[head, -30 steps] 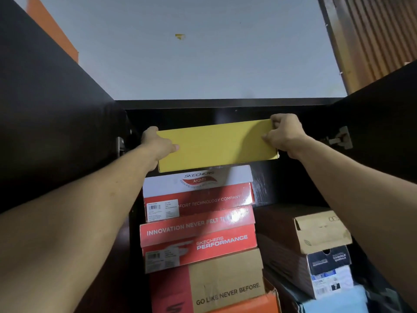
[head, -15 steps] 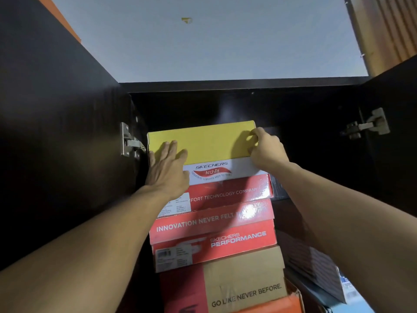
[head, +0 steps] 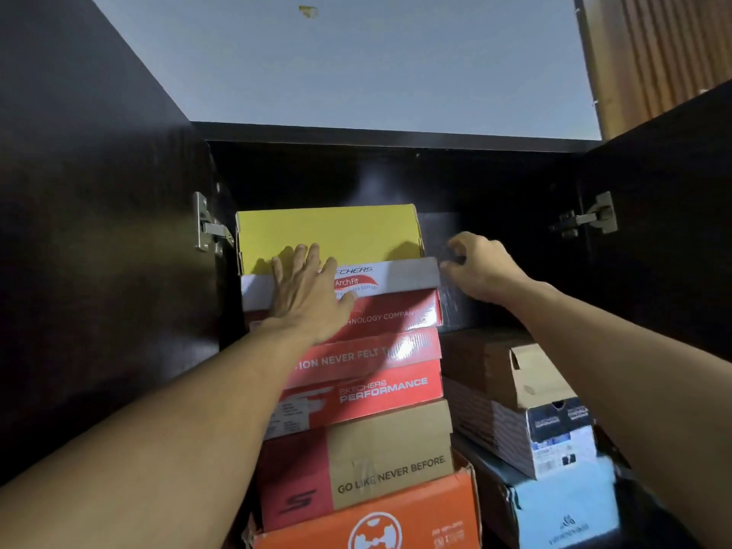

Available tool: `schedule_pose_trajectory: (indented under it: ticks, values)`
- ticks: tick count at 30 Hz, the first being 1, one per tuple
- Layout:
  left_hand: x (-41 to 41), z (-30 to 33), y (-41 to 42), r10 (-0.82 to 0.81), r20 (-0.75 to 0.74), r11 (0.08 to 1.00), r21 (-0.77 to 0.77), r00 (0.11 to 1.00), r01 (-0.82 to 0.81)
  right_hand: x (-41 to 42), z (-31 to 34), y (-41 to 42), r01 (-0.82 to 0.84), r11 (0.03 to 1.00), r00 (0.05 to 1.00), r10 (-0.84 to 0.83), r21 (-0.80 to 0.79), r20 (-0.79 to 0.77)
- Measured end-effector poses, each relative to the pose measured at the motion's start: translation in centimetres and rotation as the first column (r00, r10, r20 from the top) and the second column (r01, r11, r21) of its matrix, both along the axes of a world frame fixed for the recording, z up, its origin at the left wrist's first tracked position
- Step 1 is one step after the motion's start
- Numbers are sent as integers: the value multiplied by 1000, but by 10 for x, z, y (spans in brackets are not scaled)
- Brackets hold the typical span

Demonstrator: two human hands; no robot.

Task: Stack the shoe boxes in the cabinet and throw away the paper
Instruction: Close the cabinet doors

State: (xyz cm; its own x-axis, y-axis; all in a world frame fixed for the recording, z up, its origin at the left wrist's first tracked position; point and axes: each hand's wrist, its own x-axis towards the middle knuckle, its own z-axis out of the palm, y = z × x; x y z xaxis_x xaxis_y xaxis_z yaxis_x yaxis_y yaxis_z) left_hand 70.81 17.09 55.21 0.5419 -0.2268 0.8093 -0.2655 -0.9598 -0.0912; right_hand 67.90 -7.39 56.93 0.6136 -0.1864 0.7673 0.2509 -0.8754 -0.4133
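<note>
Already the yellow box [head: 328, 231] tops the left stack in the cabinet [head: 396, 172], flat left hand [head: 307, 295] pressing the stack's front, loosely curled right hand [head: 477, 267] empty beside it; paper unseen.

Yellow box [head: 328, 231]: matt cardboard, smooth. Red boxes [head: 380, 330]: glossy, light glare on front. Brown box [head: 390, 449]: plain matt cardboard. Cabinet [head: 99, 231]: dark wood-look panels, faint sheen. Hinges [head: 208, 227]: bright metal. Box on right stack [head: 511, 370]: rough brown cardboard, creased flap.

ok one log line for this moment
yellow box: top of left stack | left hand: flat on box fronts | right hand: off, empty
</note>
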Motion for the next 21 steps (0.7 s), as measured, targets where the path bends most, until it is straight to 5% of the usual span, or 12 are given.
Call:
schedule_pose_trajectory:
  ticks: [8, 21]
  values:
    - [-51, -38, -96, -396, -156, 914, -163, 905, 372, -124, -37, -79, 219, 972, 969, -227, -85, -99]
    - [-153, -158, -241, -753, -466, 629, -297, 465, 719, -277, -136, -159, 599, 794, 768, -606, -105, -204]
